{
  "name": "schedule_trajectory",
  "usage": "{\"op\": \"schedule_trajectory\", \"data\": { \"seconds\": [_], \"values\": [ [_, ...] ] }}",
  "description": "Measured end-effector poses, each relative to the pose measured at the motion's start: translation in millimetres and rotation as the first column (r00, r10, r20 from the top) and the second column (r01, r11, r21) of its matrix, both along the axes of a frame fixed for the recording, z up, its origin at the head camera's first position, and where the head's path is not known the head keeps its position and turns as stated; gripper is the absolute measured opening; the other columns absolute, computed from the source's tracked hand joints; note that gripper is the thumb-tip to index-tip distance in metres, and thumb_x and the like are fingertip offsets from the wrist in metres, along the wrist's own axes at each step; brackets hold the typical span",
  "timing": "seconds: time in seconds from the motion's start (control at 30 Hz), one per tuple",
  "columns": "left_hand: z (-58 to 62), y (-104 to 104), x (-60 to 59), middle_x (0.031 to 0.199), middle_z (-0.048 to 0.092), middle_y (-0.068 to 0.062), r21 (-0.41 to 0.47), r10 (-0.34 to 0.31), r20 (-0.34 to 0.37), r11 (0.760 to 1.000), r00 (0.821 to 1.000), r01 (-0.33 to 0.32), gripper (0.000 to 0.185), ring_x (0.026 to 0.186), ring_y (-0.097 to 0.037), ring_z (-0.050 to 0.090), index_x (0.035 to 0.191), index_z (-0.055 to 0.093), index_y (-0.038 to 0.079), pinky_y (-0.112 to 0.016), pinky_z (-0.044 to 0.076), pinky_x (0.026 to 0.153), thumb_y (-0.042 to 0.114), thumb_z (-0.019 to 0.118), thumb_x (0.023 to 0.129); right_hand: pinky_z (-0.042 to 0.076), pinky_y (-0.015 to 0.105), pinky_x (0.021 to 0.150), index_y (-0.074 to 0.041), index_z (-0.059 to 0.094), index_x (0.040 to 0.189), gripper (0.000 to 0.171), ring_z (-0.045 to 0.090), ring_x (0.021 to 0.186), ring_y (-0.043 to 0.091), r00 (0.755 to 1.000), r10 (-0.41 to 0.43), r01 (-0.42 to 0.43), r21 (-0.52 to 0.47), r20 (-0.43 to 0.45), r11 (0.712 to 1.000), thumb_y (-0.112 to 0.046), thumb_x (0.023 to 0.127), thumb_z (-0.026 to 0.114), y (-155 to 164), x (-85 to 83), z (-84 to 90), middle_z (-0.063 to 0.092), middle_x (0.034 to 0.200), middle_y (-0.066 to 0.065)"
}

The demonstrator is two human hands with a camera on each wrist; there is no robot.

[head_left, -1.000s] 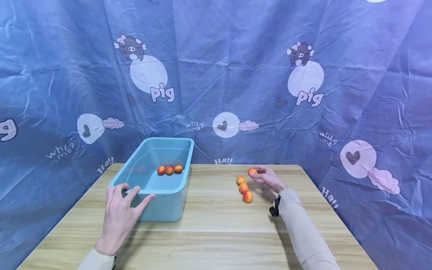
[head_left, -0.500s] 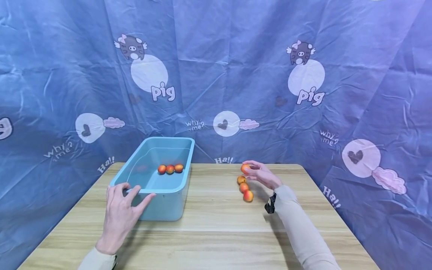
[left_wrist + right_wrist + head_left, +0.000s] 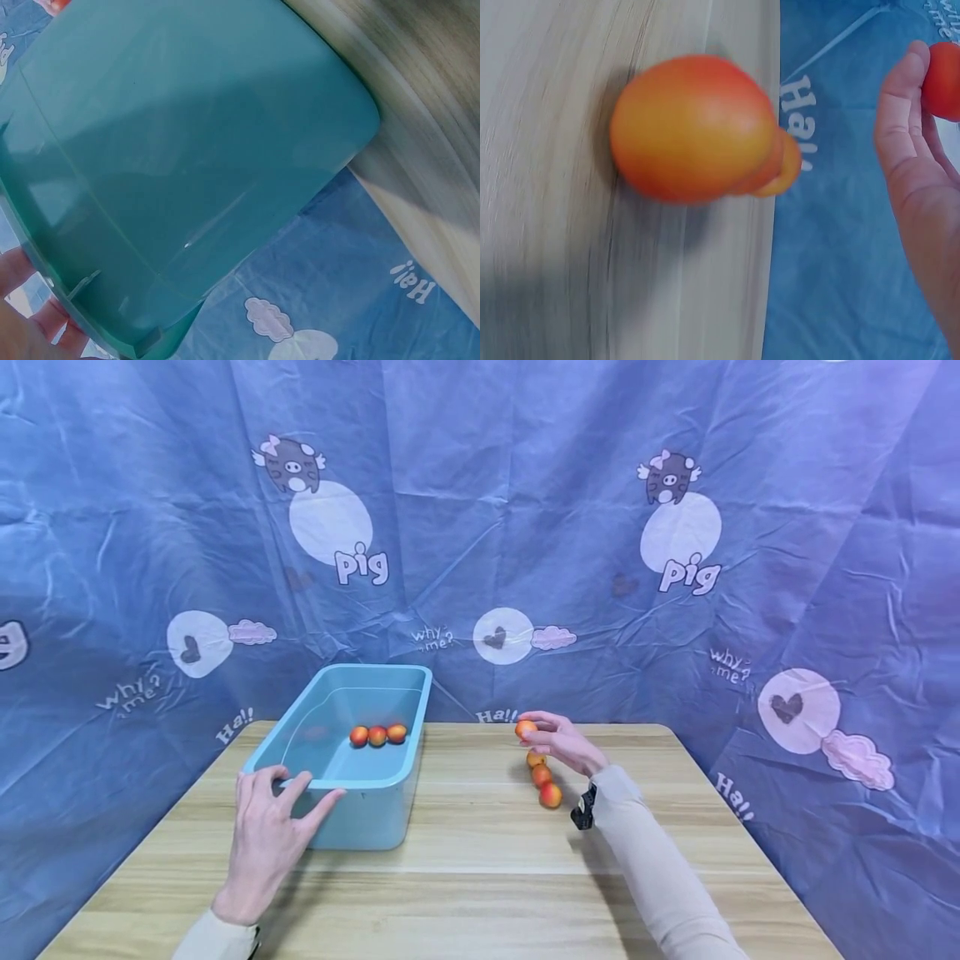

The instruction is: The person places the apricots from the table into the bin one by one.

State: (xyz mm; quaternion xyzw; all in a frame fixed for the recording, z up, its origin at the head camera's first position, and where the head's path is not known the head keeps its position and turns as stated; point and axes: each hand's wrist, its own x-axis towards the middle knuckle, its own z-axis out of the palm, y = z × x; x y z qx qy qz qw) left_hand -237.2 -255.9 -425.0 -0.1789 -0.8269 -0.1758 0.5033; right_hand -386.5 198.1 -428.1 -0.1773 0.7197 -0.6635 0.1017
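My left hand (image 3: 264, 835) grips the near left rim of a blue plastic box (image 3: 358, 820), its fingers (image 3: 51, 318) hooked over the edge in the left wrist view. Three small red-and-yellow round fruits (image 3: 377, 736) lie side by side inside. At the right, my right hand (image 3: 564, 745) pinches another such fruit (image 3: 525, 729) above the table, between thumb and fingertips. Just under that hand, three more fruits (image 3: 551, 795) form a short row on the wood. The nearest of them fills much of the right wrist view, partly covering the others.
The wooden table (image 3: 480, 893) carries the box on its left side. Behind and on both sides hangs a blue printed cloth (image 3: 502, 527), close to the table's back edge. A dark band (image 3: 584, 807) circles the right wrist.
My right hand has moved left with the fruit, from right of the row to above its far end. The left hand and the box stay in place.
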Motion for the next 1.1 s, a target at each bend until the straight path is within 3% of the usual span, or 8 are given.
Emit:
{"op": "schedule_trajectory", "data": {
  "seconds": [0.13, 0.33, 0.57, 0.9, 1.1],
  "values": [
    [0.4, -1, -0.4, 0.097, 0.053, -0.031, -0.006, -0.001, 0.004, 1.000, 1.000, 0.001, 0.069, 0.094, -0.047, 0.046, 0.094, 0.069, 0.002, -0.065, 0.029, 0.095, 0.069, 0.057, 0.085, 0.046, 0.051, 0.102, 0.004, 0.040, 0.142, 0.053, 0.065, 0.107, 0.024, 1.000, -0.009, 0.010, -0.017, 0.024, 1.000, -0.002, 0.094, 0.062, -11, -2.5, 1.6, 0.060, 0.123, 0.011],
    [-0.2, -2, -2.0, 0.098, 0.053, -0.030, 0.003, -0.004, 0.001, 1.000, 1.000, 0.004, 0.071, 0.094, -0.047, 0.045, 0.094, 0.069, 0.002, -0.065, 0.028, 0.096, 0.071, 0.055, 0.085, 0.054, 0.036, 0.091, 0.002, 0.043, 0.141, 0.051, 0.066, 0.103, 0.023, 1.000, 0.019, -0.019, 0.009, 0.005, 1.000, -0.004, 0.094, 0.063, -26, -4.2, 8.5, 0.061, 0.123, 0.014],
    [-1.3, -4, -3.8, 0.095, 0.053, -0.030, 0.003, 0.013, -0.016, 1.000, 1.000, -0.013, 0.077, 0.091, -0.046, 0.045, 0.091, 0.069, 0.002, -0.063, 0.030, 0.092, 0.076, 0.046, 0.087, 0.053, 0.042, 0.092, 0.001, 0.048, 0.137, 0.045, 0.068, 0.094, 0.020, 0.999, 0.040, -0.040, 0.013, -0.005, 0.999, -0.005, 0.095, 0.062, -43, -7.1, 20.3, 0.062, 0.121, 0.013],
    [0.9, -3, -5.7, 0.095, 0.053, -0.029, -0.005, 0.003, 0.000, 1.000, 1.000, -0.003, 0.076, 0.092, -0.044, 0.045, 0.091, 0.069, 0.002, -0.063, 0.029, 0.093, 0.075, 0.048, 0.086, 0.050, 0.050, 0.096, -0.003, 0.048, 0.139, 0.047, 0.068, 0.097, 0.019, 0.999, 0.036, -0.033, 0.076, -0.034, 0.997, -0.009, 0.095, 0.064, -63, -8.5, 32.4, 0.063, 0.123, 0.013],
    [2.1, -4, -8.1, 0.094, 0.053, -0.028, -0.009, 0.000, -0.012, 1.000, 1.000, 0.000, 0.076, 0.091, -0.043, 0.046, 0.091, 0.069, 0.003, -0.064, 0.030, 0.093, 0.075, 0.047, 0.087, 0.054, 0.043, 0.091, -0.005, 0.052, 0.136, 0.044, 0.069, 0.097, 0.019, 0.998, 0.045, -0.041, 0.075, -0.053, 0.996, -0.008, 0.094, 0.065, -72, -10.6, 34.3, 0.064, 0.121, 0.011]
  ]
}}
